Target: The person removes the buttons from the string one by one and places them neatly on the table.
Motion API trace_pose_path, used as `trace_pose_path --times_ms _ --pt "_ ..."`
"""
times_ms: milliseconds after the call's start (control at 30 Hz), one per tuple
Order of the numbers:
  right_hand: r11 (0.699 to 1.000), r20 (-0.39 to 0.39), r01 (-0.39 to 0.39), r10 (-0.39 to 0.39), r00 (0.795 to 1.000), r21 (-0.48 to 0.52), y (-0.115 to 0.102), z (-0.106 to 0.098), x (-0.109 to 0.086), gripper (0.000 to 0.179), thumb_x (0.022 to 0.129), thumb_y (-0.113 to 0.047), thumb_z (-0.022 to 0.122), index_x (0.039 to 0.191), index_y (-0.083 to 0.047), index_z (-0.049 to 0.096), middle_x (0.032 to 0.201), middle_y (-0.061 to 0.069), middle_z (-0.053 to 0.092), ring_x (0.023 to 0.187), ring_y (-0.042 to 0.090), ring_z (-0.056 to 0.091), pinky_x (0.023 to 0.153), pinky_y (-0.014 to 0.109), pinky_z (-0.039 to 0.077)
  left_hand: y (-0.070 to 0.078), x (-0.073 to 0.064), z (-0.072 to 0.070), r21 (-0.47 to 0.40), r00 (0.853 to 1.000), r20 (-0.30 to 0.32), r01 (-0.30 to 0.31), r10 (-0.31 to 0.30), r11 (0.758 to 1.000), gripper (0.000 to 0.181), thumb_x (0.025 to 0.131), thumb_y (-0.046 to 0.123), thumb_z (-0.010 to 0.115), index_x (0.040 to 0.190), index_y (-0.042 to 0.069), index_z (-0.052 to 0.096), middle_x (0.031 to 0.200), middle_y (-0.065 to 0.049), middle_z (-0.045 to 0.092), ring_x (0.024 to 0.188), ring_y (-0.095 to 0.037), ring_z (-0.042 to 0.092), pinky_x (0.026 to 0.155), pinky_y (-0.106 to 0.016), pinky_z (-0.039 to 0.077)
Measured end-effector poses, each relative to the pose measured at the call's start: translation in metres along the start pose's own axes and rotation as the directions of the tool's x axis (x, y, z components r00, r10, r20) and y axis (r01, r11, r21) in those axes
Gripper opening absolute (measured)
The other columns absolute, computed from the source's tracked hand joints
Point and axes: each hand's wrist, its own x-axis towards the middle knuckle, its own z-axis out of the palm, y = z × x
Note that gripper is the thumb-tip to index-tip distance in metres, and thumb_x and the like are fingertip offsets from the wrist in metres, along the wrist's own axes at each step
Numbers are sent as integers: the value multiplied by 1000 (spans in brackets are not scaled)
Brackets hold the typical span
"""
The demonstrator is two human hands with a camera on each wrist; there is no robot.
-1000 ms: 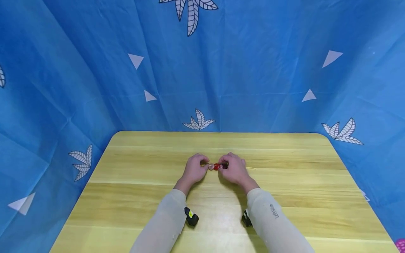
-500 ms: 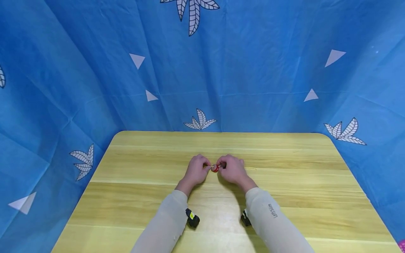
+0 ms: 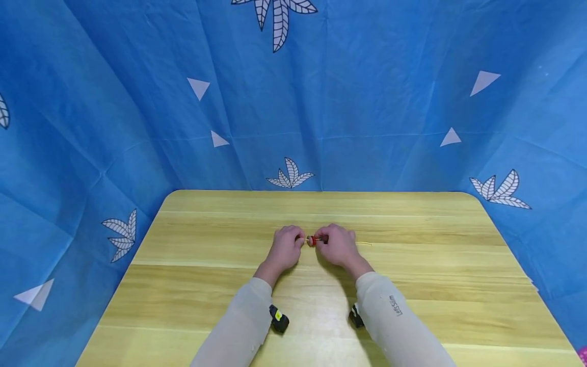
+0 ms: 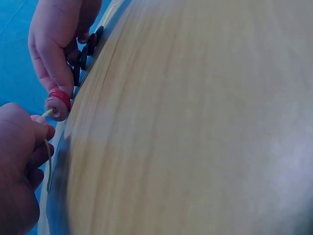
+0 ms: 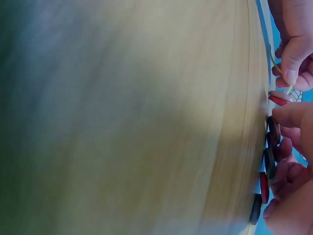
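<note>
Flat, disc-shaped beads are threaded on a thin yellow cord. In the head view my left hand pinches the cord just left of a pinkish bead and a red bead, which lie face to face. My right hand has its fingertips at the red bead's other side. In the right wrist view its curled fingers hold several dark beads in a row. Another red bead and a dark one sit below them. The right palm hides part of the row.
Both hands work above a light wood-grain table. The cord's loose end sticks out right of my right hand. Behind the table hangs a blue curtain with leaf prints. Black wrist cameras sit under the sleeves.
The pinkish and red beads, side by side earlier, have tilted and now lie stacked together. A short length of cord now shows between my left fingertips and the pinkish bead.
</note>
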Motion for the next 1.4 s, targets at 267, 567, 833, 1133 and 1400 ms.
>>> trace_pose_path --times_ms 267,567,833,1133,1400 --pt "999 -17 37 -36 999 23 2 -1 -3 6 92 -25 75 87 -28 78 82 -11 58 77 12 53 76 45 29 3 0 -2 -127 998 -34 42 -47 991 12 97 3 62 89 11 59 85 1 58 82 -18 55 80 -38 46" --pt "993 -87 48 -39 995 105 3 -1 -3 9 94 -22 73 85 -23 76 84 -11 58 78 12 54 78 43 33 5 2 -2 -229 992 -119 2 -30 973 13 95 -5 60 89 7 57 85 -3 58 81 -20 56 71 -35 49" --pt "971 -93 41 -20 995 234 3 -3 -5 12 94 -11 70 83 -16 72 78 -5 58 71 16 50 68 36 43 5 1 -2 -265 994 -67 61 -82 962 10 95 -1 62 89 7 62 86 0 60 78 -17 55 72 -34 49" --pt "951 -57 -46 67 996 305 6 -5 -11 11 97 -16 68 86 -16 72 57 -3 47 51 14 40 55 34 36 10 0 -2 -376 989 -36 117 -140 919 7 92 4 69 90 10 66 81 1 59 71 -16 51 67 -34 45" --pt "911 -73 -50 88 993 409 9 -4 -14 9 95 -12 69 87 -12 74 55 -3 43 50 12 36 54 32 35 14 1 -4 -427 990 33 137 -136 894 35 82 15 83 113 5 71 80 -5 58 70 -14 51 69 -32 47"
